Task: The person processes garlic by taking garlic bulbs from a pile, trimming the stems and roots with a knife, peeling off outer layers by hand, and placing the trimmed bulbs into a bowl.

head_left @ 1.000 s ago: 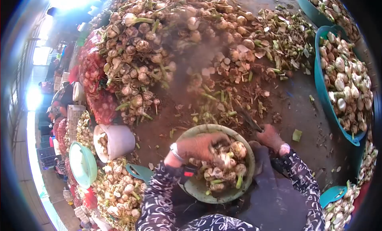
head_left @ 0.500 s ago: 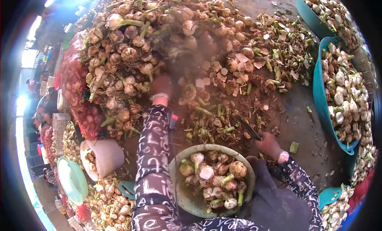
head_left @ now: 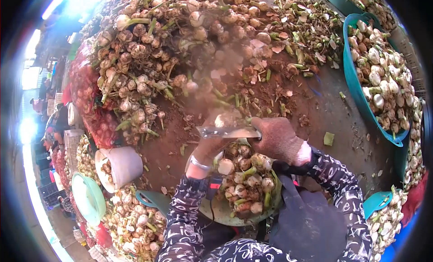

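My right hand (head_left: 276, 136), in a brownish glove, is closed around the handle of a knife (head_left: 225, 132), its blade pointing left. Across from it, my left hand (head_left: 208, 147) grips a garlic bulb (head_left: 228, 119) behind the blade; part of that hand is hidden by the knife. Haze blurs the area around the bulb. Just below both hands, a round pale basin (head_left: 216, 216) holds several garlic bulbs (head_left: 246, 183) with cut green stems. A dark grey cloth (head_left: 311, 217) lies over my lap to the right of the basin.
A large heap of untrimmed garlic (head_left: 135, 59) covers the far left, beside red mesh sacks (head_left: 90, 99). Cut stalks and skins (head_left: 311, 27) lie at the back. A teal tub (head_left: 349, 68) full of garlic stands right. A white bucket (head_left: 128, 165) lies tipped at left, near a green basin (head_left: 85, 201).
My left hand has come back from the heap toward me with a garlic bulb. My right hand has lifted and moved left, bringing the knife to the bulb above the basin.
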Demonstrator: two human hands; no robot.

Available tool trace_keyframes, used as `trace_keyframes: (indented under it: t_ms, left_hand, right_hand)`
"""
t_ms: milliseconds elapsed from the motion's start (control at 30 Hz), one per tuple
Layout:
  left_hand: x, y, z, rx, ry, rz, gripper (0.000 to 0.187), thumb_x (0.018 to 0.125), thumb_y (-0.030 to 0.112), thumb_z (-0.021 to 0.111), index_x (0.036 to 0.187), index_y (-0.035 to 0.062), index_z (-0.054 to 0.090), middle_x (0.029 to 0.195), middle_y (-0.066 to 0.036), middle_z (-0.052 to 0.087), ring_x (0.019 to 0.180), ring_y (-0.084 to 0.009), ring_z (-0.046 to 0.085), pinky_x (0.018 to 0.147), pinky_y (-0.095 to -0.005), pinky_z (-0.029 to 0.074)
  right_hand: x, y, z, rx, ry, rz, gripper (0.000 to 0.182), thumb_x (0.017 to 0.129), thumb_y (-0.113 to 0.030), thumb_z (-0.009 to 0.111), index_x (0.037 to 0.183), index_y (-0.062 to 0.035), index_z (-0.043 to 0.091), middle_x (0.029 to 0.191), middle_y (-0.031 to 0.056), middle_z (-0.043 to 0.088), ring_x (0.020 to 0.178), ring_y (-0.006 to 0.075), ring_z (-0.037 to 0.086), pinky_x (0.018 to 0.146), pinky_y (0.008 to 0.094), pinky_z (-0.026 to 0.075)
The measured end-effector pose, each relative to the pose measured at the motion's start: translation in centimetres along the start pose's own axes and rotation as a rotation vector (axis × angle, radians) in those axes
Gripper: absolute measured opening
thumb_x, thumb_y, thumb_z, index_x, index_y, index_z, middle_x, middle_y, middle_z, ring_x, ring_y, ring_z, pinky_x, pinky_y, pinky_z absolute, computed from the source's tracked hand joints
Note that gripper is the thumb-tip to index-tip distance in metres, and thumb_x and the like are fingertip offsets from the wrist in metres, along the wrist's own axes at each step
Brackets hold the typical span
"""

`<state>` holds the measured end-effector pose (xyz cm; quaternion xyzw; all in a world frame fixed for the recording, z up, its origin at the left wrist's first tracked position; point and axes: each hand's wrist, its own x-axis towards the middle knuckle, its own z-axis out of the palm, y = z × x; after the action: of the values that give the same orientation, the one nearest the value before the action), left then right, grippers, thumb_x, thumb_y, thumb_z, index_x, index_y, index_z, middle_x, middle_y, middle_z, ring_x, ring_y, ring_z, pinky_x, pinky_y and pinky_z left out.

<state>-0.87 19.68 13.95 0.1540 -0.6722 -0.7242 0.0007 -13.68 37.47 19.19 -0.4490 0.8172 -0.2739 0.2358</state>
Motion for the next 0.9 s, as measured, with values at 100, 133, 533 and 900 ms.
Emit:
trace_keyframes:
  t_ms: [100,133,533,900]
  left_hand:
    - [-1.8,0.1,2.1,-0.457,0.136,-0.1,0.056,0.081,0.029,0.072,0.122,-0.0004,0.048,0.098,-0.007,0.066,0.09,-0.0159,0.063,0.079,-0.029,0.053]
    - [-2.3,-0.4,2.3,-0.213,0.168,-0.069,0.052,0.081,0.03,0.071,0.118,-0.0007,0.05,0.096,-0.008,0.066,0.088,-0.0156,0.063,0.077,-0.0285,0.053]
    - [-4.1,0.5,5.9,-0.062,0.314,0.035,0.04,0.075,0.012,0.074,0.109,0.0003,0.056,0.094,-0.006,0.067,0.084,-0.0118,0.062,0.074,-0.0257,0.049]
    - [-3.3,9.0,6.7,0.362,0.071,0.233,0.051,0.062,0.02,0.084,0.105,0.0077,0.059,0.095,-0.003,0.061,0.102,-0.0166,0.053,0.087,-0.0323,0.044]
  right_hand:
    - [-0.9,1.0,1.3,0.008,0.077,-0.083,0.037,0.07,-0.032,0.07,0.097,-0.0097,0.058,0.079,0.0155,0.065,0.074,0.0338,0.064,0.065,0.0439,0.051]
    - [-1.1,1.4,1.7,0.011,0.079,-0.083,0.037,0.07,-0.032,0.07,0.097,-0.0097,0.058,0.079,0.0155,0.065,0.074,0.0338,0.064,0.065,0.0439,0.051]
    - [-2.1,4.6,3.8,0.076,0.222,-0.21,0.051,0.061,-0.048,0.077,0.087,-0.0087,0.056,0.073,0.0122,0.062,0.07,0.0326,0.063,0.06,0.041,0.049]
    - [-2.9,9.8,-0.1,0.166,0.173,0.539,0.025,0.078,-0.027,0.061,0.096,-0.0106,0.067,0.087,0.0182,0.066,0.085,0.0321,0.065,0.076,0.0412,0.051]
